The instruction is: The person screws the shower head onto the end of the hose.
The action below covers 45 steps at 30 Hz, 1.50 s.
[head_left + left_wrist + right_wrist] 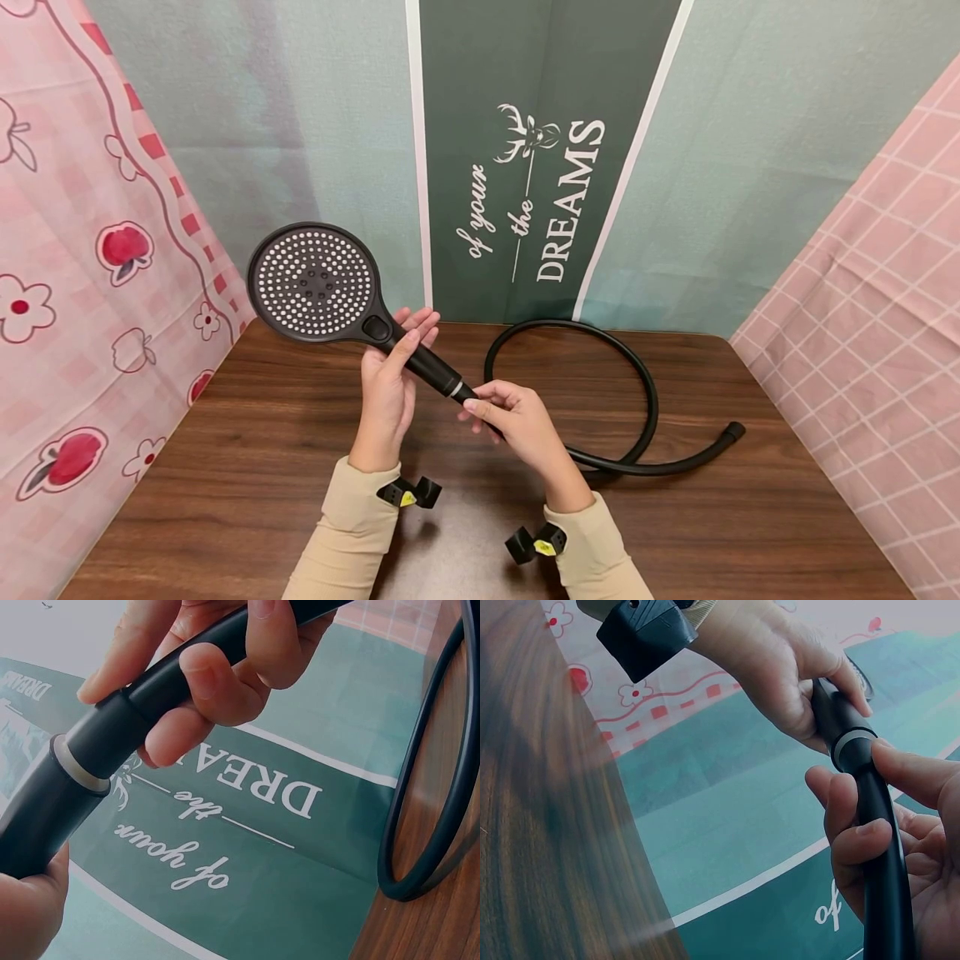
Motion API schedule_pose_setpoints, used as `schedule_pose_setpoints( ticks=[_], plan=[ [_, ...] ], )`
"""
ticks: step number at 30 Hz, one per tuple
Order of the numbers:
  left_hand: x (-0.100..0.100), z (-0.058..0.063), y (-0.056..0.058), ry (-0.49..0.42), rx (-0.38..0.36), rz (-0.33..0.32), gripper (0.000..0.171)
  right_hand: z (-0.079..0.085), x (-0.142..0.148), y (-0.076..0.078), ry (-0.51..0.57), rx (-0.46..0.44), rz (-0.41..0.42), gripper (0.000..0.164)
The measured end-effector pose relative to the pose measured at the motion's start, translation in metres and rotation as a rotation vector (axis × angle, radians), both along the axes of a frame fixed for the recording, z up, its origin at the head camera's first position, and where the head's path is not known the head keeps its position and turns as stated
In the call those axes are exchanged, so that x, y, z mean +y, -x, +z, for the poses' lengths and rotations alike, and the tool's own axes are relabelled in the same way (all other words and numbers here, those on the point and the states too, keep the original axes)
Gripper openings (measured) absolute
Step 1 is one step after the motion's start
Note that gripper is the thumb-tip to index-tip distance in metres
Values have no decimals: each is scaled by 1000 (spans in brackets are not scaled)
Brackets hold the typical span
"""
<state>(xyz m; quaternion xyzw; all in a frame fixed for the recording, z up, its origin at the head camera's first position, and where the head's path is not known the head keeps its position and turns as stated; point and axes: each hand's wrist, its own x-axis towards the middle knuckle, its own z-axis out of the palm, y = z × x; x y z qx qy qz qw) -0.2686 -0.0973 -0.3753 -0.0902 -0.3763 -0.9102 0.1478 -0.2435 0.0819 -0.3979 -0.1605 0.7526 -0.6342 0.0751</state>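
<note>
A black shower head (pixel 311 283) with a round, dotted spray face is held up above the table, tilted to the left. My left hand (pixel 390 383) grips its handle (pixel 423 362), thumb across the front and fingertips showing behind. With thumb and fingers, my right hand (pixel 521 421) holds the end of a black shower hose (pixel 651 400) at the foot of the handle. Where they meet, a pale ring (pixel 79 766) shows in the left wrist view. Fingers of the right hand (pixel 930 825) curl round the hose (pixel 885 900) in the right wrist view.
The hose loops over the brown wooden table (pixel 262 467), its free end (pixel 733 432) lying at the right. Behind hangs a green cloth (pixel 487 67) with white lettering. Pink patterned cloths (pixel 67 250) stand along both sides. Each wrist carries a small black camera (pixel 543 542).
</note>
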Motion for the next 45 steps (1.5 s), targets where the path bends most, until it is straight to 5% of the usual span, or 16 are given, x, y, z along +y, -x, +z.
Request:
schedule_pose_setpoints(
  ticks=[12,20,45],
  plan=[
    [0,0,1,7,-3,0,29,1,2,1,6,3,2,22],
    [-1,1,2,14,-10,-3,32,5,1,1,20,-24,-7,39],
    [-1,1,0,16,-16,-10,33,2,-2,-1,22,-11,-60,24]
  ],
)
